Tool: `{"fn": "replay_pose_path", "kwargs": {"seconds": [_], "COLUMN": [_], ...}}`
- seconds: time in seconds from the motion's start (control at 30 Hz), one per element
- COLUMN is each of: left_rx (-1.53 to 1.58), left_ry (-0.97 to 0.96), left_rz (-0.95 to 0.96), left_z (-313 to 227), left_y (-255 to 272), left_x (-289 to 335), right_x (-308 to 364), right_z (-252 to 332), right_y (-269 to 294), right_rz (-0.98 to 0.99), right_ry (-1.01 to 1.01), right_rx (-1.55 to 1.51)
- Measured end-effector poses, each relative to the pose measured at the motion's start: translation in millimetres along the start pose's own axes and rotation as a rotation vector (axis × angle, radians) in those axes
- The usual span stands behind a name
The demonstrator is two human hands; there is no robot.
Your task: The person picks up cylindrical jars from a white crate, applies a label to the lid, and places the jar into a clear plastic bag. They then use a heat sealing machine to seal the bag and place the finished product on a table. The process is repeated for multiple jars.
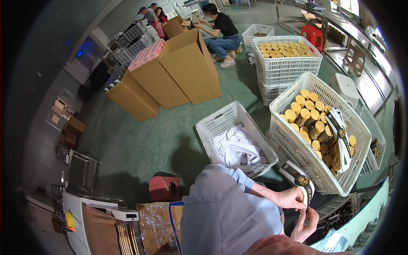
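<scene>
My left hand (291, 198) pinches the lower end of a black-and-gold paper label strip (300, 180), fingers closed on it. Right hand (305, 224) sits just below, fingertips pressed narrow on the strip's bottom edge. The strip curves up from both hands toward the big white plastic lattice crate (297, 159) right in front of me.

That crate is approx half full of gold-lidded round jars (310, 121), mostly lying on their sides, w/ a bundle of the same black-and-gold label strips (340, 131) draped over the jars on the right side.

To its left, touching it, a lower white plastic lattice basket (221, 121) holds loose white paper strips (238, 148).

Further back, a stack of white lattice crates (289, 70); the top one is packed w/ upright gold-lidded jars (284, 48). Behind that, a smaller white basket (255, 32), contents too small to tell.

Tall brown cardboard boxes (187, 68) stand on the green floor at centre-left. A red plastic stool (165, 188) sits near my left side. A person in a black top (221, 27) crouches by the far crates.
</scene>
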State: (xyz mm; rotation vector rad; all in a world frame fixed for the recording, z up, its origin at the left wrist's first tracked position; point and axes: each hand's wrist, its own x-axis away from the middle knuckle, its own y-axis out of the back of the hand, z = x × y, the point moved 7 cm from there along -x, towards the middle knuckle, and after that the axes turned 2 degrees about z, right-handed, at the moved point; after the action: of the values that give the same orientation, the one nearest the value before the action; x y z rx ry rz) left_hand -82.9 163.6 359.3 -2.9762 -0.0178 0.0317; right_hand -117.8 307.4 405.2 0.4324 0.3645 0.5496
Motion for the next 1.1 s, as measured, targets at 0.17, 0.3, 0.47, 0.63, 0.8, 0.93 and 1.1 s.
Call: {"fn": "replay_pose_path", "kwargs": {"seconds": [0.17,0.3,0.47,0.63,0.8,0.93,1.1], "left_rx": [0.045,0.137,0.183,0.163,0.201,0.126,0.122], "left_ry": [0.053,0.072,0.025,0.072,0.098,0.076,0.065], "left_rz": [0.019,0.021,0.091,0.123,0.141,0.109,0.129], "left_z": [12.7,21.8,35.5,34.5,30.0,34.4,34.0], "left_y": [-2.6,-9.7,-14.6,-13.6,-14.5,-11.2,-12.7], "left_x": [1.5,4.8,0.6,-0.5,1.4,-0.4,-0.1], "right_x": [3.1,6.1,10.7,8.8,8.0,9.6,9.0], "right_z": [-10.5,-12.3,-39.6,-44.7,-51.3,-46.7,-47.8], "right_y": [-5.8,-11.1,-16.3,-12.9,-13.8,-21.2,-17.3], "right_rz": [0.046,0.092,0.142,0.205,0.209,0.174,0.195], "right_ry": [-0.094,-0.139,-0.169,-0.196,-0.255,-0.207,-0.170], "right_rx": [-0.081,-0.130,-0.366,-0.397,-0.441,-0.424,-0.374]}}
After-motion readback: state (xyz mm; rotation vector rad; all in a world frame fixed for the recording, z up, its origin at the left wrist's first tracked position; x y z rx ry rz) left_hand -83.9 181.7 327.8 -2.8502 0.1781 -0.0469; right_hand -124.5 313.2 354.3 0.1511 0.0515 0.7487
